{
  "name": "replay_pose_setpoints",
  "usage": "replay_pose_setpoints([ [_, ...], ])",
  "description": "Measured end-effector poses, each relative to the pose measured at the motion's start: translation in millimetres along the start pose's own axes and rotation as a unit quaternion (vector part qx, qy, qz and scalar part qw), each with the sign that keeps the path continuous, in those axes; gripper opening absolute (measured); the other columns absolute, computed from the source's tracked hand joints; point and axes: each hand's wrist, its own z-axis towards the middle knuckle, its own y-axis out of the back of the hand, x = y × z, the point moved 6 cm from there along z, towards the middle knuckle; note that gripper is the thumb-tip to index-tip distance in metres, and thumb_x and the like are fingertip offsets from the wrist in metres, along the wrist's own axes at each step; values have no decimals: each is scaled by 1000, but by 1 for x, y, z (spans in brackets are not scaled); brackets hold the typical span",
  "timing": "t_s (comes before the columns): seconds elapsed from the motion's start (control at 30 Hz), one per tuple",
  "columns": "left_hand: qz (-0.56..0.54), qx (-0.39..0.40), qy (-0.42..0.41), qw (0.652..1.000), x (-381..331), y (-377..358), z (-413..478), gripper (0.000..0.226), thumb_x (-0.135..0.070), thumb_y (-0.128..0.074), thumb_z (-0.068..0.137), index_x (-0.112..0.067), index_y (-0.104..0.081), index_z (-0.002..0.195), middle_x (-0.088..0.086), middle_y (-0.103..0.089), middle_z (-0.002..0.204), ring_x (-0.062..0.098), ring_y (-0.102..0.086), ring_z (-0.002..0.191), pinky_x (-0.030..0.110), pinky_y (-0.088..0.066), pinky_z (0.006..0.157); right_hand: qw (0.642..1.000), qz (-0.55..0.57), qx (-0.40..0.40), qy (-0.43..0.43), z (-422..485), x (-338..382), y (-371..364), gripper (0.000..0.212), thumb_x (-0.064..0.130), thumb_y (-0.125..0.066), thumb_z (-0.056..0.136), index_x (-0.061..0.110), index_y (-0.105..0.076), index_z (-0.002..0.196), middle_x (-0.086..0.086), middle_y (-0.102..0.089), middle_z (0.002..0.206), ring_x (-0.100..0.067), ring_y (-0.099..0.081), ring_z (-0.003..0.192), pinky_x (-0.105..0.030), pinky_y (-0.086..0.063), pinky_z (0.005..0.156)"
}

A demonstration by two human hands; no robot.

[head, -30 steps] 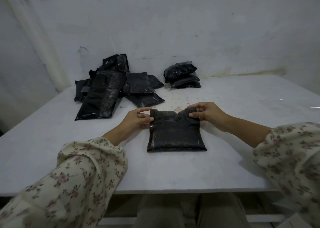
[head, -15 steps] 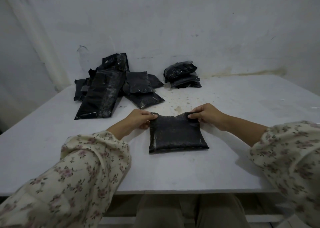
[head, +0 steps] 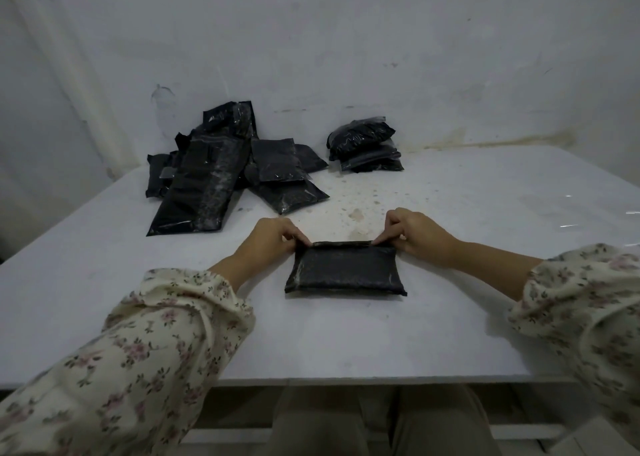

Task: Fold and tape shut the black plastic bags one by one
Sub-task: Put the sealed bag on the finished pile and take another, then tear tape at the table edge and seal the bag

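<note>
"On the white table (head: 485, 282), in the head view, what is the dark flat thing in the middle?"

"It is a black bag (head: 344, 272). It lies flat and puffy, near the table's front edge, between the two hands."

"What do the hands do?"

"The left hand (head: 273, 241) pinches the bag's corner at ten o'clock. The right hand (head: 412, 234) pinches the corner at two o'clock. Finger and thumb squeeze the plastic on each side."

"Why there?"

"The far edge is rolled over into a thin folded strip (head: 343, 244). I think a hand at each end holds the strip straight and flat, so it does not pop open."

"Is the bag shut now?"

"Folded, yes, I think. Taped, no. I see no tape on the fold, and I see no tape roll."

"What are the other dark things?"

"At ten o'clock from the bag sits a big messy pile (head: 221, 178) of black bags. At twelve o'clock, close to the wall (head: 450, 57), sits a small neat stack (head: 365, 147). I guess the stack is done and the pile waits, kept apart so they do not mix."

"What is next?"

"One hand may have to let go to fetch tape while the other presses the fold down."
</note>
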Motion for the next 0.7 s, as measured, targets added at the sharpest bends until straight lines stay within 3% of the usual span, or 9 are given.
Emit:
replay_pose_setpoints([
  [0.17, 33, 55, -13, 998, -7, 0, 0, 27, -17, -52, 96, -24, -77, 93, -10, -55, 94, 3, -53, 86, 13, -39, 76, 994, 55, 74, -54, 2, -3, 0, 24, 7, -58, 90, 20, -76, 98, 9, -50, 87, 1, -43, 90, -10, -34, 77],
  [0.3, 63, 72, 18, 995, -4, -1, 12, 30, -42, -55, 94, -22, -76, 86, -2, -56, 91, 8, -53, 80, 23, -42, 72, 982, 112, 72, -134, 15, 1, 2, 23, 25, -59, 94, 13, -77, 87, -2, -60, 91, -14, -56, 83, -10, -37, 67],
  [0.37, 92, 98, 16, 991, -9, -7, 17, 22, -40, -68, 86, -19, -70, 80, -7, -54, 85, 3, -50, 74, 14, -38, 65, 978, 97, 80, -167, 22, 2, 1, 22, 24, -66, 90, 6, -76, 85, -9, -67, 92, -19, -60, 82, -11, -38, 65],
  [0.47, 75, 122, 21, 990, -11, -12, 21, 18, -30, -76, 81, -18, -64, 86, -10, -56, 80, 1, -50, 71, 8, -38, 63, 960, 134, 113, -217, 26, 0, -4, 6, 9, -75, 80, 3, -73, 81, -7, -72, 90, -10, -60, 79, -7, -41, 62],
  [0.57, 40, 138, 54, 988, -5, -14, 23, 24, -27, -77, 80, -18, -64, 98, -3, -60, 74, 8, -52, 69, 11, -35, 61, 946, 147, 120, -264, 27, -2, -6, 19, 9, -80, 75, 9, -67, 88, 4, -60, 80, -10, -53, 78, -18, -38, 59],
  [0.7, 30, 141, 58, 988, -3, -14, 23, 19, -22, -76, 82, -13, -68, 97, -2, -59, 68, 7, -50, 62, 11, -36, 58, 936, 152, 153, -278, 26, 0, -7, 22, 10, -78, 78, 7, -65, 95, 6, -55, 78, -3, -47, 73, -16, -33, 57],
])
